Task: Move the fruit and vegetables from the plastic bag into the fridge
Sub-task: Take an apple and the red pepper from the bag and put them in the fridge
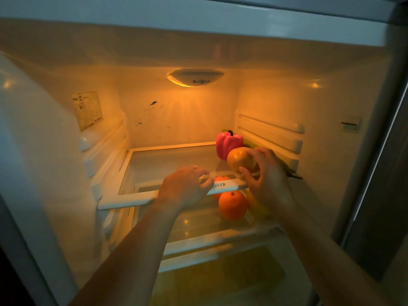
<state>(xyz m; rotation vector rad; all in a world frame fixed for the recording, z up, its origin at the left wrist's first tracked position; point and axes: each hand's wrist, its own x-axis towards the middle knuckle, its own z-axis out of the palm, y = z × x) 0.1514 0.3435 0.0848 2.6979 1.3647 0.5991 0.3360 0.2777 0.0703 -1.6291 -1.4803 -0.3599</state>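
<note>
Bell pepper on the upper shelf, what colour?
Red; the bell pepper shows best in the head view.

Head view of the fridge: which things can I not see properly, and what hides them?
Green vegetable: mostly behind the red pepper and the right hand holding an orange fruit; kind unclear.
Yellow fruit, lower shelf: partly covered by the right wrist.
Rear orange: crossed by the upper shelf rim that the left hand grips.
Wall label: text too small.
Plastic bag: out of frame.
</note>
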